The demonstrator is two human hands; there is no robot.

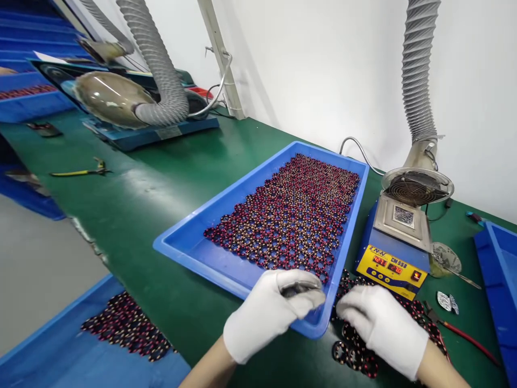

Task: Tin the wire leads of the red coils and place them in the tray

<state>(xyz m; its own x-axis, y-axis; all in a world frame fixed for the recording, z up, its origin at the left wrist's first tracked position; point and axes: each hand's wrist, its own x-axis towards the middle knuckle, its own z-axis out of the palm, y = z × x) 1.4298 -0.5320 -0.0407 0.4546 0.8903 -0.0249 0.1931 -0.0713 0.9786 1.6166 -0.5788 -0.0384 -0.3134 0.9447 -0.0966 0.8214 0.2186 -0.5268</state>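
Note:
My left hand (278, 304), in a white glove, hangs over the near right corner of a long blue tray (177, 245). Its thumb and fingers curl toward each other, and whatever is between them is hidden. Rows of small dark rings with red and copper-coloured windings (283, 215), like motor stators, lie flat in the tray. To the right of the tray, my right hand (382, 323), also gloved, rests over a loose heap of similar wound rings (353, 355). Its fingers bend down into the heap; I cannot see what they grip.
Behind the heap stands a blue and yellow solder pot (393, 264), its fume hood (418, 183) above. Red-handled pliers (468, 339), a small dish (446, 258) and another blue tray (501, 269) are at right. A lower tray (161, 374) holds more rings; yellow-handled cutters (76, 172) lie left.

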